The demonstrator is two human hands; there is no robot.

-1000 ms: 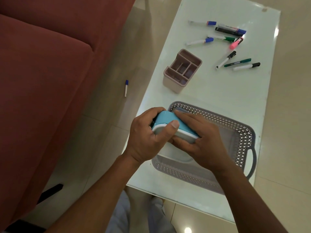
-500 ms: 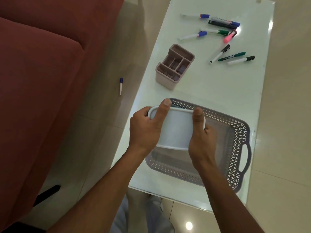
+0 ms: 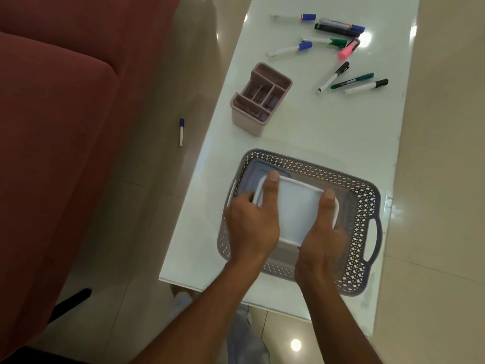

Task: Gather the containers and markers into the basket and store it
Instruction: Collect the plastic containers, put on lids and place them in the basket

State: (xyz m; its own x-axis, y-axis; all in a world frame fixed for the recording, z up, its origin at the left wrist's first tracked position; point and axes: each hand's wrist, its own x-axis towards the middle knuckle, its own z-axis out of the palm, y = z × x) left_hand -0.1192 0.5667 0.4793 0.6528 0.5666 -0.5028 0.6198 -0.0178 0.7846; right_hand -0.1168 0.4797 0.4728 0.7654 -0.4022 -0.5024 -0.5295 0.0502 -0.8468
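The left hand and right hand each grip a side of the white container, held low in the grey basket on the table. A pink organiser stands at the basket's 12 o'clock, and the markers lie toward 1 o'clock.

On the table, the basket sits at lower centre, the container in its left half (resting or hovering, unclear). Above it stands the organizer; markers lie scattered at upper right. A lone marker lies on the floor between table and sofa, left.
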